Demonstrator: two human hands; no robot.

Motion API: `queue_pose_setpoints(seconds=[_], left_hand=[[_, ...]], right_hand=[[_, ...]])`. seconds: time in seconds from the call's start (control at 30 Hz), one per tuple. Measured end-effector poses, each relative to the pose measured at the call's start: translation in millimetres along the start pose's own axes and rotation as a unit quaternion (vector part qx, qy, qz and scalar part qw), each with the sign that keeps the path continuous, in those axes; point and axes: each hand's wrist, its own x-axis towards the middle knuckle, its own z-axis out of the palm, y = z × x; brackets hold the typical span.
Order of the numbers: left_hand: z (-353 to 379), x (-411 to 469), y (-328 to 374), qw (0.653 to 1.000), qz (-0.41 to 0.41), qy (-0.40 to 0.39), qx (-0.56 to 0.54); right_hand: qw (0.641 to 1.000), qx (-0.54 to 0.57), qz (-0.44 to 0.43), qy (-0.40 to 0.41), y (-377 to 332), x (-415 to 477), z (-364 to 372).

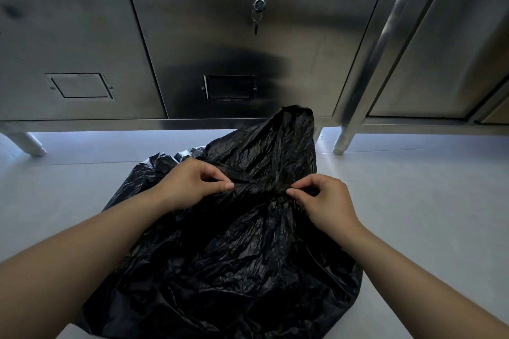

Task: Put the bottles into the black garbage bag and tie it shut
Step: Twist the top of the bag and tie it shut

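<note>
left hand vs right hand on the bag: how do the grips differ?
The left hand lies flatter, its thumb stretched toward the middle of the black garbage bag; the right hand is curled tighter, knuckles raised. The left hand sits a little higher in the picture than the right hand. Shared: both pinch the bunched plastic between thumb and fingers, on either side of the gathered neck, arms bare.

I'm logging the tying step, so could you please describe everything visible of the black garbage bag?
The black garbage bag is thin, crinkled, glossy plastic, lying slumped on the pale floor before a steel cabinet. Its body spreads wide toward the camera; a loose flap rises at the far end. The left hand and right hand pinch its gathered neck with their fingers. No knot or bottles show.
</note>
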Motion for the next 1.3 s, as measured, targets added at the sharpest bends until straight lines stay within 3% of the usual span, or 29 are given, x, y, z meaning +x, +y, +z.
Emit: queue_pose_setpoints(seconds=[0.17, 0.5, 0.77, 1.03, 1.17, 1.3], left_hand=[[-26, 2, -15, 0.998, -0.007, 0.069, 0.014], [-12, 2, -20, 0.999, -0.013, 0.050, -0.008], [-6, -1, -14, 0.999, 0.006, 0.050, -0.011], [-1, 1, -4, 0.996, 0.034, 0.017, 0.078], [4, 0, -2, 0.998, 0.016, -0.044, 0.050], [9, -2, 0, 0.999, 0.003, -0.044, -0.009]], right_hand=[[0.998, 0.046, 0.031, 0.004, 7, 10, -21], [0.991, 0.077, 0.065, -0.093, 15, 7, -13], [0.996, -0.047, 0.033, -0.072, 6, -2, 3], [1.000, 0.007, 0.008, -0.026, -2, -1, 7], [0.999, 0.023, 0.025, -0.025, -2, -2, 10], [0.998, 0.044, 0.039, 0.006, -2, -3, 10]])
